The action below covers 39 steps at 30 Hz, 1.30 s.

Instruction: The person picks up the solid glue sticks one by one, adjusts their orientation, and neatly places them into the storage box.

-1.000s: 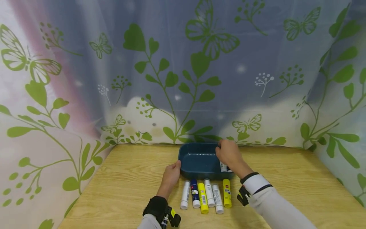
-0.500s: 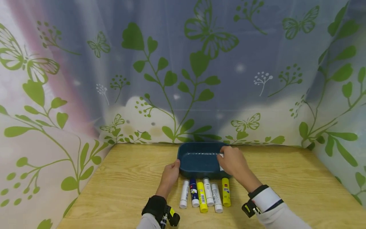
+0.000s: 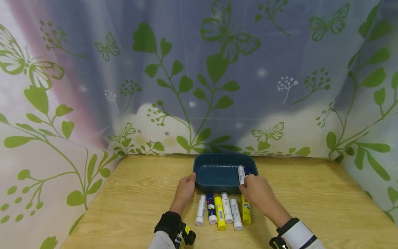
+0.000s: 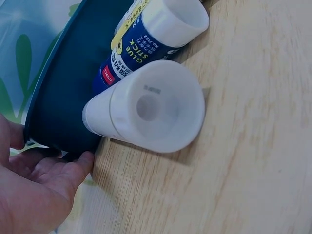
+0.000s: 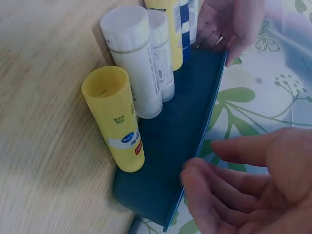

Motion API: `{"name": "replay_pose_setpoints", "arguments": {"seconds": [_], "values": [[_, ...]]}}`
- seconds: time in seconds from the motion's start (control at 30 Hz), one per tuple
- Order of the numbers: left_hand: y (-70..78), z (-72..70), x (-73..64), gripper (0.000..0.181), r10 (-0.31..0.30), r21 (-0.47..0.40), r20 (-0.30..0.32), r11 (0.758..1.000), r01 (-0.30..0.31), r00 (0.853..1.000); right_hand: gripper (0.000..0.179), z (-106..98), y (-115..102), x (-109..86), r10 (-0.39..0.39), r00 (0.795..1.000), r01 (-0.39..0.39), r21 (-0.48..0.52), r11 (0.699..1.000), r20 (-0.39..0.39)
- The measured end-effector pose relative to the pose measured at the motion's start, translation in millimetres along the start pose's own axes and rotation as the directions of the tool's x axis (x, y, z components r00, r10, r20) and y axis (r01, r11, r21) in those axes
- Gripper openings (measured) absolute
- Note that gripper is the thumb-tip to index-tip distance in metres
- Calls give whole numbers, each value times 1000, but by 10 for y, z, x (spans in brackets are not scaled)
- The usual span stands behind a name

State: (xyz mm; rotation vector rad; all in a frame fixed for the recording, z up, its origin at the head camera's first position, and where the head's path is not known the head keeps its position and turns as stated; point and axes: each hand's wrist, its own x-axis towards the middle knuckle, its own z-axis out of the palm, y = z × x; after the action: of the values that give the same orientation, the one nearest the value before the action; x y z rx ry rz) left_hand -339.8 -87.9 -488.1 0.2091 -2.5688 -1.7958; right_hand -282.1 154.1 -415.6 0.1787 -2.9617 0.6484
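Note:
A dark blue plastic tray (image 3: 214, 173) sits at the back of the table. My left hand (image 3: 186, 188) grips its left end, thumb at the rim and fingers lower on the outside. Over the tray's front right corner is my right hand (image 3: 257, 192), holding nothing; in the right wrist view its fingers (image 5: 200, 187) are loosely bent beside the rim. Inside the tray's right end lie a white glue stick (image 3: 241, 174) and a navy one (image 3: 247, 171), partly hidden by that hand. A yellow glue stick (image 3: 246, 211) lies just below the right hand.
In front of the tray lie further glue sticks: a white one (image 3: 200, 210) at the left, a navy one (image 3: 211, 208), a yellow one (image 3: 220, 213) and two white ones (image 3: 236, 215). A patterned curtain (image 3: 224, 86) hangs directly behind the wooden table (image 3: 140, 193).
My right hand has drawn back from inside the tray's right end towards its front corner, uncovering the white and navy glue sticks there. The left hand has stayed on the tray.

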Motion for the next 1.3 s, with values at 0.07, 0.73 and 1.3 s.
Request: {"name": "replay_pose_setpoints", "arguments": {"seconds": [0.07,0.73,1.3], "values": [[5,-1,1,53,-1,-5,2,1000,1,1000,38,21,-12,-18,29,998,-27,-39,999,56],[49,0,-24,53,-7,1,0,1000,7,1000,28,226,33,-85,116,964,-88,-124,988,240],[38,1,-15,52,-2,9,-8,1000,2,1000,19,314,127,-101,52,992,-36,-135,990,116]]}}
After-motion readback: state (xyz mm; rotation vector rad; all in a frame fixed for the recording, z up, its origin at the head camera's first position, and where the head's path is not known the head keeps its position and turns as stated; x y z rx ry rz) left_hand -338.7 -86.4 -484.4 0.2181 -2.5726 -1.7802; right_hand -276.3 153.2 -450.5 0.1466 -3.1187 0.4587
